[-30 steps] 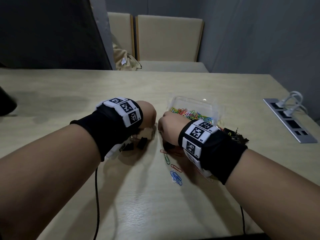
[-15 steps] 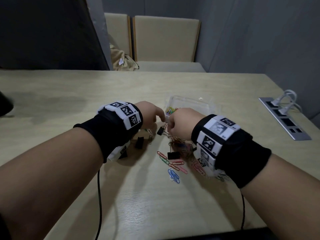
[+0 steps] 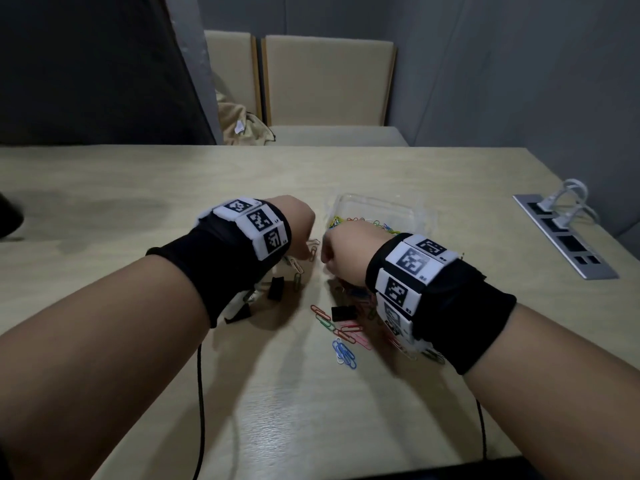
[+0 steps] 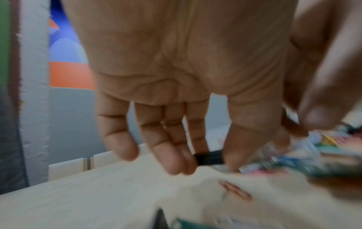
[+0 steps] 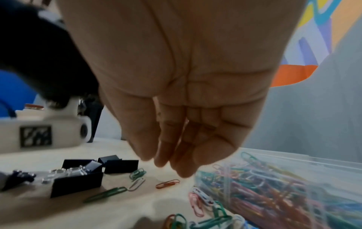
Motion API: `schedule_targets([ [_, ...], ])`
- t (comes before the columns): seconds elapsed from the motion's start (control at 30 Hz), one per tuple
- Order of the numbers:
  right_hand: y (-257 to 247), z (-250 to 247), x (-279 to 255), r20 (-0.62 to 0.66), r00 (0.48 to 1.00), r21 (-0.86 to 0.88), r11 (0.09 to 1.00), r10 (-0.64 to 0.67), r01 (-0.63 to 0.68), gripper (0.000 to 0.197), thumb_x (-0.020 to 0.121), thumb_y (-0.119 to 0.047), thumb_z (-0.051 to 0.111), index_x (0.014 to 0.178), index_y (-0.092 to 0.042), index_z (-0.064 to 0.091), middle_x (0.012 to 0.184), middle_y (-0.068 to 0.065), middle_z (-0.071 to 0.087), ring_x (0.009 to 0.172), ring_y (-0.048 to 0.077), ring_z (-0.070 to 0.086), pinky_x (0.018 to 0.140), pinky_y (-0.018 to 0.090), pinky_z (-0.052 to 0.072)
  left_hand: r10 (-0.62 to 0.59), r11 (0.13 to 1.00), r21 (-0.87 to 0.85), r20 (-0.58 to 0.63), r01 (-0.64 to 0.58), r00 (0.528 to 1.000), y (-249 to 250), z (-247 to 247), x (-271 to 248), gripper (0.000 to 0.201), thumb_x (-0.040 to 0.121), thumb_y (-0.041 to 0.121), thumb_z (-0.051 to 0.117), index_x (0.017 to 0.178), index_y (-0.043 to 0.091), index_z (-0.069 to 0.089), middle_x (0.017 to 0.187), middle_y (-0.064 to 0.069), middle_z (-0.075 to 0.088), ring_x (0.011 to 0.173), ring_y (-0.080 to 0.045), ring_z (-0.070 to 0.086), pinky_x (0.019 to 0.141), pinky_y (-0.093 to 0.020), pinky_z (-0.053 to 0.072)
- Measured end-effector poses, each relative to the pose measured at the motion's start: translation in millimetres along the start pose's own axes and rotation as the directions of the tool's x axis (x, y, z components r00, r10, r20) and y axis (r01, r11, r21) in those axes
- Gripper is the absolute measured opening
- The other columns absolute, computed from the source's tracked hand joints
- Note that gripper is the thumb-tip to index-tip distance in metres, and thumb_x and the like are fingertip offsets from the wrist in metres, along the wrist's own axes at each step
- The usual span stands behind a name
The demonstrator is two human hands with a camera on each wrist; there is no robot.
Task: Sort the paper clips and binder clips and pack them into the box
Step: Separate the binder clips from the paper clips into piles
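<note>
A clear plastic box (image 3: 412, 209) holding many coloured paper clips (image 5: 264, 193) stands mid-table. My left hand (image 3: 301, 230) hovers just left of it. In the blurred left wrist view its fingers (image 4: 172, 158) hang down, and a black binder clip (image 4: 208, 158) sits pinched at the tips. My right hand (image 3: 341, 258) is close beside the left hand. Its fingers (image 5: 176, 155) droop loosely together above the table and hold nothing visible. Black binder clips (image 3: 275, 287) (image 5: 78, 178) lie under the left wrist, with one more (image 3: 343, 312) nearer me. Loose paper clips (image 3: 343, 351) are scattered below the hands.
A metal socket strip with a white cable (image 3: 564, 237) is set in the table at the right. Two beige chairs (image 3: 325, 81) stand behind the far edge. A dark object (image 3: 8, 220) sits at the left edge. Black cables (image 3: 200, 393) trail from both wrists.
My right hand moved left up to the left hand. Half a second ago a binder clip showed between the two hands; now the head view no longer shows it there.
</note>
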State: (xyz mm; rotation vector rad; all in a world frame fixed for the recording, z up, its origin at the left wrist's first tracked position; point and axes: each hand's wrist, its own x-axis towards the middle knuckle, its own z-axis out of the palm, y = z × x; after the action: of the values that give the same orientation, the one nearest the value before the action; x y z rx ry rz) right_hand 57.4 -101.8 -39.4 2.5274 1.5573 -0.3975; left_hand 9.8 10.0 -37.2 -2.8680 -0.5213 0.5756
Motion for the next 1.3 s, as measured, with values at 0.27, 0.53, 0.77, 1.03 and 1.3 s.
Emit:
schedule_targets([
  [0.27,-35.0,22.0,26.6,0.069,0.957,-0.143,0.946,-0.283,0.29,0.041,0.095,-0.01,0.046,0.136,-0.012,0.051,0.141,0.007,0.048,0.125,0.025,0.052,0.1,0.032,0.046,-0.153,0.987,0.069,0.134,0.144,0.979,-43.7,14.0,9.0,0.022,0.097,0.021,0.05,0.079,0.011,0.044,0.081,-0.005,0.042,0.071,-0.019,0.042,0.066,-0.018,0.03],
  [0.53,-2.7,21.3,-6.7,0.176,0.958,-0.224,0.938,-0.229,0.265,0.04,0.096,-0.019,0.046,0.136,-0.016,0.053,0.142,0.003,0.049,0.126,0.025,0.051,0.103,0.032,0.044,-0.131,0.991,0.036,0.086,0.129,0.988,-30.4,17.5,3.0,0.015,0.094,0.028,0.052,0.094,0.017,0.043,0.093,-0.002,0.044,0.083,-0.021,0.041,0.071,-0.025,0.033],
  [0.77,-3.1,8.2,-41.0,0.129,0.987,-0.105,0.988,-0.098,0.112,0.033,0.083,-0.04,0.065,0.106,-0.017,0.062,0.101,0.001,0.065,0.091,0.023,0.061,0.066,0.028,0.045,-0.112,0.993,-0.019,0.017,0.113,0.994,-16.0,10.9,-11.3,0.004,0.09,0.017,0.055,0.09,0.019,0.052,0.087,-0.003,0.051,0.077,-0.025,0.045,0.06,-0.024,0.035],
  [1.03,-7.6,20.8,-41.5,0.126,0.988,-0.035,0.995,-0.091,0.096,0.024,0.086,-0.028,0.06,0.11,-0.022,0.059,0.09,0.0,0.06,0.08,0.022,0.053,0.05,0.023,0.033,-0.096,0.991,-0.084,0.068,0.102,0.993,-17.1,17.2,-16.7,0.016,0.088,0.016,0.056,0.098,0.021,0.066,0.096,-0.002,0.058,0.081,-0.024,0.047,0.069,-0.024,0.037],
  [1.3,-15.6,-4.4,-9.0,-0.151,0.988,0.227,0.973,-0.014,0.048,0.022,0.09,-0.028,0.058,0.111,-0.024,0.06,0.107,0.006,0.062,0.1,0.027,0.06,0.074,0.026,0.041,-0.171,0.966,-0.193,0.015,0.171,0.985,-26.7,11.9,-19.0,0.027,0.093,0.019,0.053,0.117,0.012,0.065,0.11,-0.007,0.067,0.096,-0.025,0.061,0.07,-0.027,0.04],
])
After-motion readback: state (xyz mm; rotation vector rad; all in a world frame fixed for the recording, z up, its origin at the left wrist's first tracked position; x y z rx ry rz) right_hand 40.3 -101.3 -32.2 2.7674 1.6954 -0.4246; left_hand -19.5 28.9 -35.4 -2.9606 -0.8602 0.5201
